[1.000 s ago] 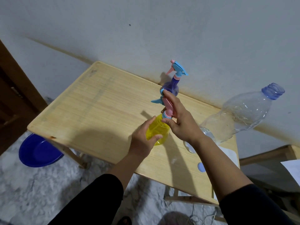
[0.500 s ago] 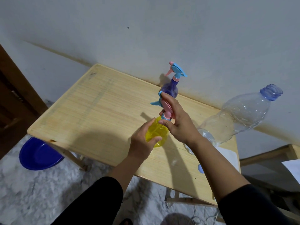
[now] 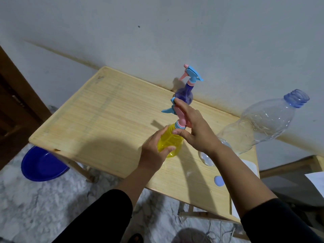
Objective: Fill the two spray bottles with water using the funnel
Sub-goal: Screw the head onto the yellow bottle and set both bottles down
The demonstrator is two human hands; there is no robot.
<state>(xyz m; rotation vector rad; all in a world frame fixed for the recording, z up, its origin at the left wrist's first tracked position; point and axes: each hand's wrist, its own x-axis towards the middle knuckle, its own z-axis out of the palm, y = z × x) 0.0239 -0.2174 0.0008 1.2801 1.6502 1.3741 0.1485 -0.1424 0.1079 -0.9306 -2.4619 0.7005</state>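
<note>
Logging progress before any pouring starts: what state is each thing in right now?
Yellow plastic spray bottle: upright, spray head on, gripped by left hand.
Right hand: grips its pink spray head.
Purple plastic spray bottle: upright, capped.
Large clear plastic bottle: uncapped, looks empty.

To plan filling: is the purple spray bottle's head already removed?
No, the purple spray bottle stands with its spray head on.
</note>
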